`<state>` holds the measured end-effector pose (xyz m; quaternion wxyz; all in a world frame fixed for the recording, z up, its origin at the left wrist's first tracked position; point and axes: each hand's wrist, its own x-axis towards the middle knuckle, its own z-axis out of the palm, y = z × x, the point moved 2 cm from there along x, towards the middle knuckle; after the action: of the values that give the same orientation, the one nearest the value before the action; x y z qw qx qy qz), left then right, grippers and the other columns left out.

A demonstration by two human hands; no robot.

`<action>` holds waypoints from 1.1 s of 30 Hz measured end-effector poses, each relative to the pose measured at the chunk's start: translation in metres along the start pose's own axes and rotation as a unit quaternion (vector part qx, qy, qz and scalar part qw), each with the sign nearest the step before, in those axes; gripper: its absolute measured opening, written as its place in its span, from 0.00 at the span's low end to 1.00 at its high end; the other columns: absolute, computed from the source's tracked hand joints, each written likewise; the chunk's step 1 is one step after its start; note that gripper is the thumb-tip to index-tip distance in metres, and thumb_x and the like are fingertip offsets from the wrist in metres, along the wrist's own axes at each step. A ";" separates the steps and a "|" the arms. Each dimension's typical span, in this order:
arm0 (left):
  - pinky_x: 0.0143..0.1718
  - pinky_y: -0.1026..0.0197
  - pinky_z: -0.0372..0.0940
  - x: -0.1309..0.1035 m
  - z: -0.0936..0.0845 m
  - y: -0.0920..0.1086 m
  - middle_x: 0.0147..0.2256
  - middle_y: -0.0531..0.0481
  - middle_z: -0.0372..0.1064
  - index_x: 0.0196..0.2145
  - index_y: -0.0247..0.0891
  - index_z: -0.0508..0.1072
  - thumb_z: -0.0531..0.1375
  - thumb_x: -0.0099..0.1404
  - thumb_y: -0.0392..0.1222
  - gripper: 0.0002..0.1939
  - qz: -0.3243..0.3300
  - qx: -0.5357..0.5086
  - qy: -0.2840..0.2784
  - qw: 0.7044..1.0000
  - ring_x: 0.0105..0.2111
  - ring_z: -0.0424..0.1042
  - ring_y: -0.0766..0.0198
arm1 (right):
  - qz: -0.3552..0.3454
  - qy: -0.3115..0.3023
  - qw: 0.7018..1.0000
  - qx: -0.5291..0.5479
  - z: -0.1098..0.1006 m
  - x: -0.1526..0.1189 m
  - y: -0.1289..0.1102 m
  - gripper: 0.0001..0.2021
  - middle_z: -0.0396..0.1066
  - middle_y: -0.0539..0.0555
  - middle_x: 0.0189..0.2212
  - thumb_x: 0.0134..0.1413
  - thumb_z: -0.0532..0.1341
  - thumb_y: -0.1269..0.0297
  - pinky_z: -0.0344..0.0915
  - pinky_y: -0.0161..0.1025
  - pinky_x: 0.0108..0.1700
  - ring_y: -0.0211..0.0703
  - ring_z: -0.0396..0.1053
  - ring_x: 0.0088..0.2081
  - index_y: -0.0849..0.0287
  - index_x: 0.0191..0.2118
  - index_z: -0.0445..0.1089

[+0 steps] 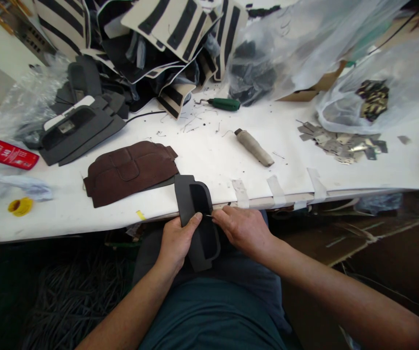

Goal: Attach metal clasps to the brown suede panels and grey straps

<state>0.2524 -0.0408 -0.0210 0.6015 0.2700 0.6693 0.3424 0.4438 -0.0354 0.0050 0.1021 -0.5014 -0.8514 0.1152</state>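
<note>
My left hand grips a dark grey panel with a black inset, its thumb lying on the front and its other fingers hidden behind. The panel stands upright in view at the table's front edge, its lower part over my lap. At the panel's right side my right hand is closed in a pinch, with a thin, needle-like metal piece between its fingertips and pointing at the black inset. A brown padded leather piece lies on the table to the left.
On the white table lie a green-handled hook tool, a wrapped handle, flat metal plates, a red packet and yellow tape. Striped panels and plastic bags are piled at the back.
</note>
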 end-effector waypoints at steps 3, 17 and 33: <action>0.30 0.61 0.70 0.002 0.001 -0.001 0.31 0.45 0.81 0.36 0.32 0.84 0.75 0.51 0.60 0.26 0.004 -0.004 0.002 1.000 0.28 0.77 0.58 | -0.005 0.002 1.000 -0.019 -0.001 0.003 -0.002 0.06 0.76 0.54 0.30 0.70 0.59 0.66 0.43 0.41 0.29 0.43 0.71 0.30 0.57 0.39 0.72; 0.30 0.60 0.70 0.004 0.001 0.000 0.30 0.44 0.81 0.34 0.31 0.84 0.75 0.51 0.59 0.25 -0.005 -0.008 -0.005 1.000 0.27 0.77 0.56 | 0.186 0.057 0.921 0.337 0.018 0.003 -0.005 0.07 0.77 0.49 0.30 0.68 0.62 0.62 0.62 0.35 0.34 0.41 0.75 0.32 0.55 0.35 0.70; 0.30 0.62 0.67 0.002 -0.007 0.003 0.30 0.48 0.79 0.36 0.33 0.83 0.70 0.58 0.61 0.25 0.020 0.058 -0.045 0.997 0.29 0.75 0.58 | -0.086 0.067 0.992 0.066 0.000 0.009 0.008 0.14 0.77 0.52 0.28 0.75 0.56 0.59 0.55 0.37 0.32 0.39 0.71 0.28 0.60 0.39 0.74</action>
<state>0.2449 -0.0389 -0.0196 0.6074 0.3333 0.6546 0.3026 0.4460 -0.0236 0.0034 0.2012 -0.4250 -0.8732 0.1284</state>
